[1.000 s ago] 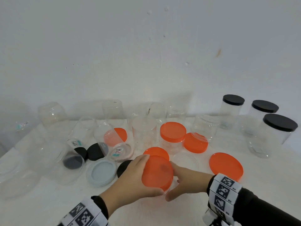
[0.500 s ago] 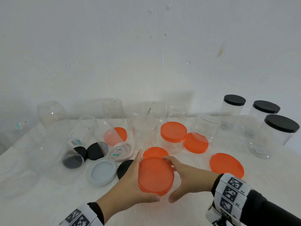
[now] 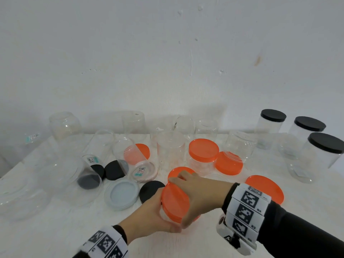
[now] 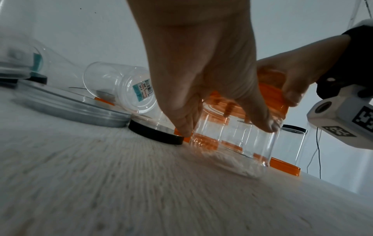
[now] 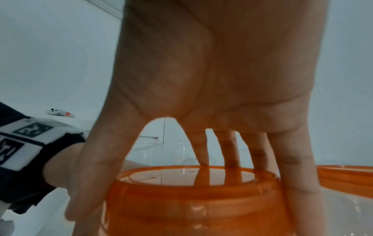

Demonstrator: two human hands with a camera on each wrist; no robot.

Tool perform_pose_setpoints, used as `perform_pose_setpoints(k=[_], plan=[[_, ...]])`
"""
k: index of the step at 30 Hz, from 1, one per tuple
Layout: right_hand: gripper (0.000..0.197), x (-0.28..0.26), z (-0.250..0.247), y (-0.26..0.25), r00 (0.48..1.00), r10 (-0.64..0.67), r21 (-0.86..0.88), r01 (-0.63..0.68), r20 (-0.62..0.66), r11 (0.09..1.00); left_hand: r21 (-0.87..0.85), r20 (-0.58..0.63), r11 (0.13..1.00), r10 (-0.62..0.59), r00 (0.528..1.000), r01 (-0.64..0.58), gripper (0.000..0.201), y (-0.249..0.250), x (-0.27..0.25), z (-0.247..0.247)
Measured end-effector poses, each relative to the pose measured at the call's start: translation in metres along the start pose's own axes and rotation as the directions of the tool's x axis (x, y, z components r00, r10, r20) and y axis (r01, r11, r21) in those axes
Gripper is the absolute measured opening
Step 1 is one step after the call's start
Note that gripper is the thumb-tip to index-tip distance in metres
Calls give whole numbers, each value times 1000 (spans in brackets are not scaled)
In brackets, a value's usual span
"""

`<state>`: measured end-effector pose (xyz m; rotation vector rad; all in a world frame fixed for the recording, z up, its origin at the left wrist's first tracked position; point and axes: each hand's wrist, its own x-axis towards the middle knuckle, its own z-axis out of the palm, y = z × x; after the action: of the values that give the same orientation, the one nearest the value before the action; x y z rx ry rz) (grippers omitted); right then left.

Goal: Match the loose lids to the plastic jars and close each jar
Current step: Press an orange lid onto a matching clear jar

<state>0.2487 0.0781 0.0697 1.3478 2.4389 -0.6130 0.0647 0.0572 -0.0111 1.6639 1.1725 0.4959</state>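
Covering most of the orange lid point(image 3: 174, 201), the right hand point(image 3: 200, 197) is hiding the jar point(image 4: 232, 140) in the head view; the clear, seemingly empty jar is being shown only by the left wrist view, blurred. The lid is being gripped by the right hand's spread fingers point(image 5: 228, 150) and thumb curled over its rim. The jar's wall is being clasped by the left hand point(image 3: 152, 218), fingers curled round it. Just behind the lid, a second orange lid point(image 3: 178, 171) is being partly hidden. Left of the lid, a black lid point(image 3: 149, 190) is lying flat. Further behind, a closed orange-lidded jar point(image 3: 202, 157) is standing upright.
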Motion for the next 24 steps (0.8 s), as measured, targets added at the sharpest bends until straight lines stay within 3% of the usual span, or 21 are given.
perform_pose_setpoints(k=[12, 24], plan=[[112, 3, 8, -5, 993, 102, -56, -106, -62, 993, -4, -17, 1000, 22, 1000, -22, 99, -9, 3, 2], [97, 1, -11, -7, 998, -62, -92, 64, 22, 994, -84, -52, 995, 45, 998, -49, 100, -14, 2, 6]])
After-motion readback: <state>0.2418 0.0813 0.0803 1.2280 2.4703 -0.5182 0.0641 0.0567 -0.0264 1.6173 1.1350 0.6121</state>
